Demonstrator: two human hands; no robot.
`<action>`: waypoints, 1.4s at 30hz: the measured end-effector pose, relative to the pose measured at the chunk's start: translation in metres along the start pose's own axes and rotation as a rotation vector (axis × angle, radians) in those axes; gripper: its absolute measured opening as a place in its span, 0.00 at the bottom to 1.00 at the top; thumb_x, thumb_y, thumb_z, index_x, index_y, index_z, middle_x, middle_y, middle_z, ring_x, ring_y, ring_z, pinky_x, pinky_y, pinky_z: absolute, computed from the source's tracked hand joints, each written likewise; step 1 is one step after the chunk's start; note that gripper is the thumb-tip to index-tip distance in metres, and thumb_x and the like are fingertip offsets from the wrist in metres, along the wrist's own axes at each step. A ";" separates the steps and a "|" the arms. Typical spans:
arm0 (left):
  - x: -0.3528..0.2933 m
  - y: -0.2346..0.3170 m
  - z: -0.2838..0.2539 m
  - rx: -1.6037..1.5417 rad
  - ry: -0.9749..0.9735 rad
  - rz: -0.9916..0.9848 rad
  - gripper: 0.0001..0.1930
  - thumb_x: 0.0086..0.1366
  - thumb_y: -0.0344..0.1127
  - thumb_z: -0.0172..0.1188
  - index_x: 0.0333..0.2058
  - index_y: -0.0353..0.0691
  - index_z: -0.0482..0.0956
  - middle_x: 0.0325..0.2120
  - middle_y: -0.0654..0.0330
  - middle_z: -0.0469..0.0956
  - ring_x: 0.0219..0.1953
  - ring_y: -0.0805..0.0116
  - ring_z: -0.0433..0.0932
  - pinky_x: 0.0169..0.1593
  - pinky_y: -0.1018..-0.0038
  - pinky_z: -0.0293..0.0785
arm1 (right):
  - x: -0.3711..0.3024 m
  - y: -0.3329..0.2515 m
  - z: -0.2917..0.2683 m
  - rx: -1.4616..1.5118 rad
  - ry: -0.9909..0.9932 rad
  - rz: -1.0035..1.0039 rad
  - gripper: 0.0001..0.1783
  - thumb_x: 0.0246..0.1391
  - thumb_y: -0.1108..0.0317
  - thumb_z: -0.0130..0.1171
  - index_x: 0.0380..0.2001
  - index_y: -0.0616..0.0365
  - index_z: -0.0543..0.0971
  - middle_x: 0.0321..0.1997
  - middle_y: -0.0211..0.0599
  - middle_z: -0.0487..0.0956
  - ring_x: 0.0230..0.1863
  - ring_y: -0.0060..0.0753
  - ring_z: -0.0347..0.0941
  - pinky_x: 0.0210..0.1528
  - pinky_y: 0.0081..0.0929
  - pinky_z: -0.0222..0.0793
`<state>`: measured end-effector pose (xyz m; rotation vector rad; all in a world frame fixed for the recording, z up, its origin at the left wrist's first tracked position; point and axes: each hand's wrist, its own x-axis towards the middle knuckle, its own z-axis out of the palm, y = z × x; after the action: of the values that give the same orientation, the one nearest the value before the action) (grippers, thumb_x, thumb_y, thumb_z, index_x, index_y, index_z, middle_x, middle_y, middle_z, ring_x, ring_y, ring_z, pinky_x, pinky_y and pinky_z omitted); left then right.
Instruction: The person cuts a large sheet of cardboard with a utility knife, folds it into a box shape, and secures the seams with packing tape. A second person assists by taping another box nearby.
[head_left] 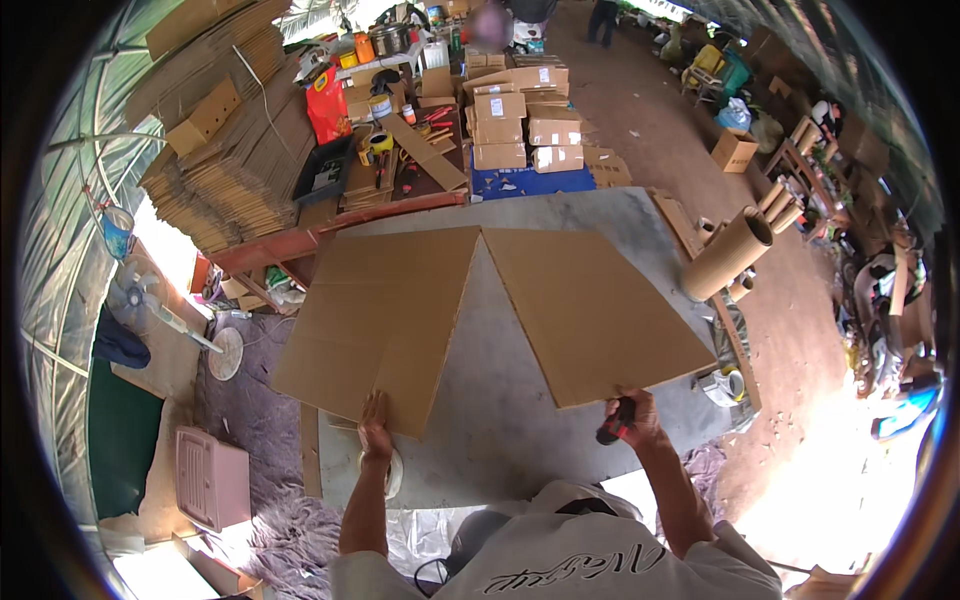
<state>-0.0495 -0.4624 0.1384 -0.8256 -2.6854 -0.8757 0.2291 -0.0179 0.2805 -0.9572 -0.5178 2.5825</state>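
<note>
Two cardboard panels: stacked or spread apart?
Spread apart: a wedge of grey table shows between left panel and right panel, widening toward the near side. They meet or nearly meet farther off; cannot tell if joined.

The view looks from the left one of two fisheye cameras on the person's head, facing down and forward over the grey table (480, 380), with the wearer's shirt (580, 560) close beneath at 6 o'clock. The left hand (376, 428) shows at 7 o'clock and the right hand (632, 418) at 4, both fairly near, while stacked cartons (500, 130) stand farther off at 12.
</note>
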 end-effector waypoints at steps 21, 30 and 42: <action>-0.016 -0.213 -0.214 0.289 -0.108 0.124 0.26 0.61 0.30 0.49 0.59 0.37 0.74 0.59 0.44 0.73 0.63 0.40 0.69 0.66 0.55 0.66 | -0.086 -0.049 -0.165 -0.281 0.105 0.066 0.09 0.50 0.69 0.59 0.36 0.54 0.74 0.25 0.31 0.74 0.18 0.26 0.68 0.20 0.23 0.70; -0.004 -0.207 -0.169 -0.323 -0.064 -0.040 0.29 0.65 0.35 0.57 0.64 0.32 0.65 0.64 0.45 0.66 0.67 0.49 0.66 0.69 0.58 0.63 | -0.086 -0.027 -0.201 -0.458 0.008 0.176 0.12 0.50 0.64 0.63 0.33 0.60 0.76 0.23 0.36 0.76 0.19 0.31 0.71 0.26 0.29 0.68; 0.010 0.032 0.080 0.226 -0.259 -0.004 0.26 0.64 0.21 0.51 0.62 0.39 0.71 0.65 0.45 0.65 0.68 0.47 0.62 0.64 0.63 0.68 | 0.027 0.122 -0.189 -0.034 0.346 0.318 0.08 0.62 0.67 0.61 0.38 0.59 0.75 0.33 0.43 0.80 0.31 0.41 0.77 0.35 0.39 0.77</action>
<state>-0.0410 -0.3891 0.0930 -0.9366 -2.9360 -0.4797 0.3146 -0.0721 0.0777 -1.5707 -0.3362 2.5906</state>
